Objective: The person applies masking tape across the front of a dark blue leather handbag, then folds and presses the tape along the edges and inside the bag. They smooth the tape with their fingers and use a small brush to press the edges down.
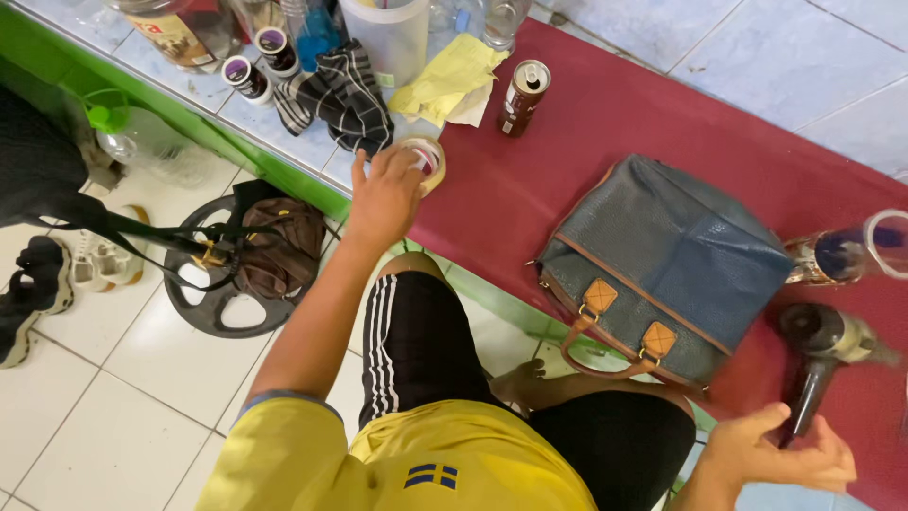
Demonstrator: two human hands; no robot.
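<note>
1. Nearest to me is the yellow shirt, with black shorts below it, seen from above.
2. At the lower right I see the right hand beside the handle of a hair dryer. Its fingers are loosely spread and curled toward the handle; I cannot tell whether they touch it.
3. That dryer lies on the red cloth that covers the surface, its dark body pointing toward the right edge.
4. Just left of the dryer lies a blue-grey handbag with tan leather tabs and a curved strap at its near edge.
5. My left hand is stretched out to the far left edge of the cloth, where it covers a tape roll. The fingers are bent over the roll's rim and appear to grip it, though most of the grip is hidden by the hand.
6. The roll sits at the corner where the cloth meets the tiled ledge.
7. Beyond it stands a brown can on the cloth, with crumpled yellow paper and a striped dark cloth to its left.
8. A clear bottle lies on its side at the right edge.
9. On the floor to the left I see a brown bag resting on a dark disc, and shoes near it.
</note>
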